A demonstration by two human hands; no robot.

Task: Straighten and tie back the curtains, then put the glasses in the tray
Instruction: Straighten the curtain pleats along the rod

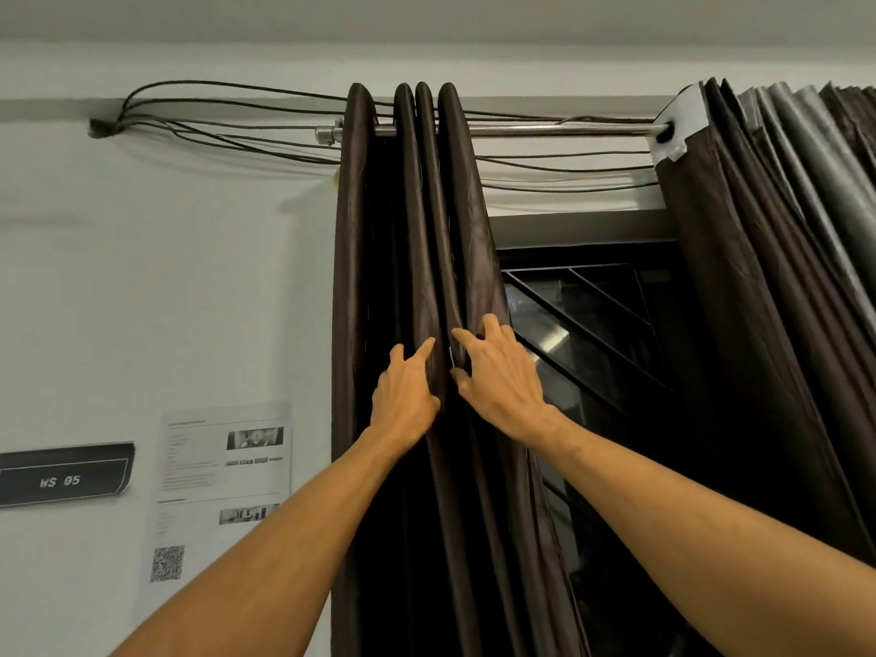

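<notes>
The left curtain (417,230) hangs bunched, pleats running twelve to six. Your left grip (403,395) curls round one pleat; your right grip (502,377), at its three o'clock, fingers spread, pinches the neighbouring pleat.

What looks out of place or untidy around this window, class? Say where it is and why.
A bundle of loose cables sags from a wall fixing across the curtain rod and disappears among the folds of the left curtain. A white patch covers the top corner of the right curtain, like a makeshift repair.
</notes>
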